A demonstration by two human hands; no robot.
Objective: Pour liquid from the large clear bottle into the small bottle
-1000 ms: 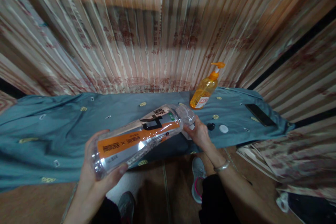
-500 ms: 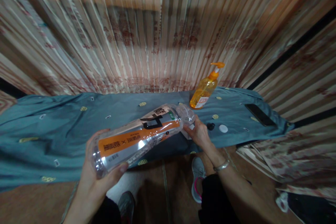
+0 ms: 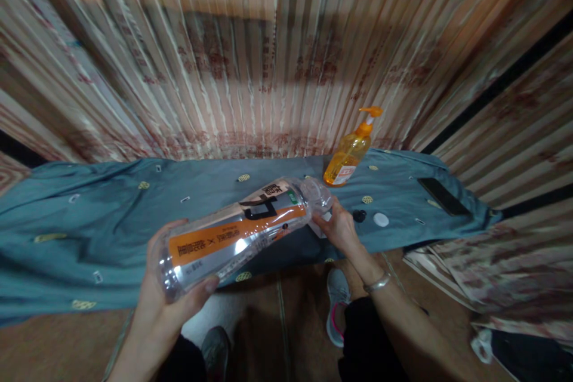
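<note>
A large clear plastic bottle with an orange and silver label lies tilted in front of me, its base low at the left and its neck higher at the right. My left hand wraps round the base. At the other end, my right hand grips the clear neck end, a silver bangle on its wrist. The bottle's mouth is partly hidden by my fingers. Just below the neck shows a small whitish thing that I cannot make out.
An orange pump bottle stands behind the neck on the teal patterned cloth. To the right lie a small black object, a white round cap and a dark phone. Curtains hang behind and at the sides.
</note>
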